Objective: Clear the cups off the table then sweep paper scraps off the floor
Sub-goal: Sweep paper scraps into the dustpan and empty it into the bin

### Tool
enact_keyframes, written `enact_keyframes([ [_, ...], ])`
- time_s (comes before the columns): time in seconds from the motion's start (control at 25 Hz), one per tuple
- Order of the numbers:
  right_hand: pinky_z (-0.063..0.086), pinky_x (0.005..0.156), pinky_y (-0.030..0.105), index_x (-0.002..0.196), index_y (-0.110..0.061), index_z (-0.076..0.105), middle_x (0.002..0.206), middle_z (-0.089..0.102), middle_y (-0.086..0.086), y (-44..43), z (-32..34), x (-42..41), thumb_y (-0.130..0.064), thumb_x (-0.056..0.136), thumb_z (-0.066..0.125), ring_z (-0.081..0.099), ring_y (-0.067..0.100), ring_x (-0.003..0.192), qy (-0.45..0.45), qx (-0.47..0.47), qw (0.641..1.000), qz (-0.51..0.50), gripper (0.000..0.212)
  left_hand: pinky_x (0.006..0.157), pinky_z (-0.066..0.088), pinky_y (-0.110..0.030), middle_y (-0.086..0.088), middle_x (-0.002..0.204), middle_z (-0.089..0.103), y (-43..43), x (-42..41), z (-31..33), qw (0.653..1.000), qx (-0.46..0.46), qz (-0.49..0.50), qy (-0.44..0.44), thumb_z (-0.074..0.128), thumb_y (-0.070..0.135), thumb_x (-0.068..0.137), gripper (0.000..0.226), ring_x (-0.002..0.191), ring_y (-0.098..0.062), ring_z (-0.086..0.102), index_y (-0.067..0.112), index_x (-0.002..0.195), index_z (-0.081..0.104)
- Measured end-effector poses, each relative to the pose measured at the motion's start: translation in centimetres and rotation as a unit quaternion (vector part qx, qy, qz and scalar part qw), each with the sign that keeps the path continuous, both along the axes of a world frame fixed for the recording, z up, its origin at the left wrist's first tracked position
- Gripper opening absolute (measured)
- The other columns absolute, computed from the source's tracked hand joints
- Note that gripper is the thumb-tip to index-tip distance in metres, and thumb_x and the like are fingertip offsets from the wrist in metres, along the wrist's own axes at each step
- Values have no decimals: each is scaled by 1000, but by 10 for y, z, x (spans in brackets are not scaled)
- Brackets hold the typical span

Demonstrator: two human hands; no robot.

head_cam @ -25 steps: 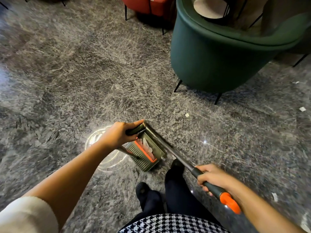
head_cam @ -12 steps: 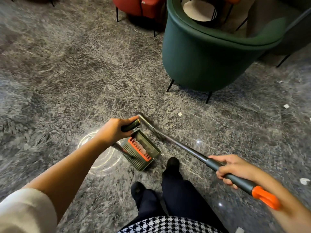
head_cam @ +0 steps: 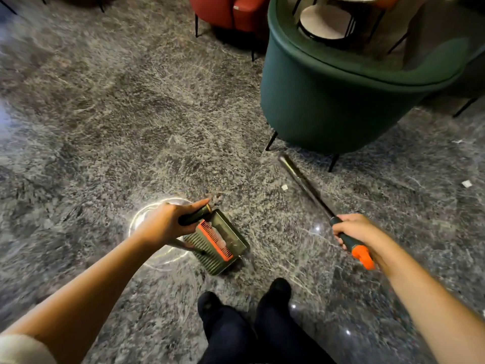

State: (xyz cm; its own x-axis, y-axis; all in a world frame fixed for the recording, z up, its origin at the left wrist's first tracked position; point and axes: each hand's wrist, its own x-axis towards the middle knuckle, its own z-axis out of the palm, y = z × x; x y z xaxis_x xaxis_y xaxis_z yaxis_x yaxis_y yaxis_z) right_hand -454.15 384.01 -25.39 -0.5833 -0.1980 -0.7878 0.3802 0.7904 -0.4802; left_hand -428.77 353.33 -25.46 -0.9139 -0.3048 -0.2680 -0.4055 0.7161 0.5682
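On grey marble floor [head_cam: 105, 127]: left hand [head_cam: 162, 227] grips dustpan [head_cam: 223, 245] by handle. Right hand [head_cam: 354, 232] grips broom pole [head_cam: 304, 185] near orange end. Paper scrap [head_cam: 284, 187] lies just beside pole, near green chair [head_cam: 328, 101].

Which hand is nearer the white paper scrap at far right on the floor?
Right. The right hand, gripping the broom, sits left of the paper scrap; the left hand, holding the dustpan, is much farther left.
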Motion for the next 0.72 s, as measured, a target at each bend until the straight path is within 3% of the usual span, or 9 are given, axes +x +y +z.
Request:
enact_keyframes([
  [0.08, 33, 29, 15, 96, 0, 50, 58, 44, 11, -9, -26, -7, 10, 85, 48, 44, 16, 35, 12, 31, 999, 31, 15, 77, 52, -47, -8, 93, 72, 0, -1, 0, 1000, -1, 13, -1, 70, 13, 82, 62, 83, -35, 66, 29, 137, 46],
  [0.24, 38, 30, 17, 91, -2, 43, 45, 49, 12, -10, -78, 13, 13, 83, 43, 47, 20, 31, -60, 93, 993, 46, 17, 74, 51, -39, -5, 84, 66, -3, 3, 2, 999, -23, 25, 28, 74, 13, 78, 60, 79, -35, 62, 25, 133, 52],
  [0.32, 44, 35, 23, 98, 0, 46, 53, 51, 16, -16, -96, 31, 13, 82, 42, 49, 22, 35, -51, 120, 991, 35, 20, 72, 50, -37, -2, 87, 62, -9, 4, 0, 999, -29, 19, 32, 74, 15, 78, 60, 81, -34, 61, 27, 133, 53],
  [0.44, 46, 46, 30, 111, 4, 55, 75, 54, 18, -27, -109, 59, 9, 80, 51, 48, 22, 46, 50, 153, 985, 62, 32, 72, 54, -44, -13, 81, 66, -20, 2, -3, 1000, -17, 14, 13, 71, 18, 81, 58, 80, -36, 64, 32, 134, 51],
  [0.52, 49, 45, 32, 121, 4, 52, 69, 54, 17, -26, -108, 83, 9, 80, 54, 46, 21, 44, 51, 162, 983, 73, 41, 71, 52, -41, -15, 78, 66, -23, 1, -4, 1000, -16, 1, 24, 70, 17, 82, 59, 78, -34, 65, 32, 135, 49],
  [0.6, 48, 46, 34, 130, 2, 46, 72, 56, 20, -22, -100, 119, 8, 80, 51, 44, 21, 42, 37, 171, 980, 89, 50, 71, 51, -35, -16, 77, 66, -26, 1, -4, 999, -3, -13, 32, 70, 16, 82, 59, 73, -22, 67, 31, 135, 50],
  [0.68, 45, 37, 27, 142, -6, 36, 86, 56, 22, -17, -89, 163, 9, 81, 48, 44, 21, 38, 19, 178, 977, 117, 64, 63, 44, -16, -12, 79, 67, -27, 1, -4, 999, 36, -20, 34, 69, 14, 82, 58, 60, 9, 58, 28, 136, 50],
  [0.72, 42, 31, 24, 146, -10, 31, 89, 54, 20, -15, -80, 184, 10, 81, 48, 46, 18, 34, 3, 172, 978, 120, 70, 58, 39, -11, -8, 79, 67, -28, 1, -4, 998, 49, -24, 30, 68, 13, 83, 59, 54, 15, 51, 28, 136, 49],
])
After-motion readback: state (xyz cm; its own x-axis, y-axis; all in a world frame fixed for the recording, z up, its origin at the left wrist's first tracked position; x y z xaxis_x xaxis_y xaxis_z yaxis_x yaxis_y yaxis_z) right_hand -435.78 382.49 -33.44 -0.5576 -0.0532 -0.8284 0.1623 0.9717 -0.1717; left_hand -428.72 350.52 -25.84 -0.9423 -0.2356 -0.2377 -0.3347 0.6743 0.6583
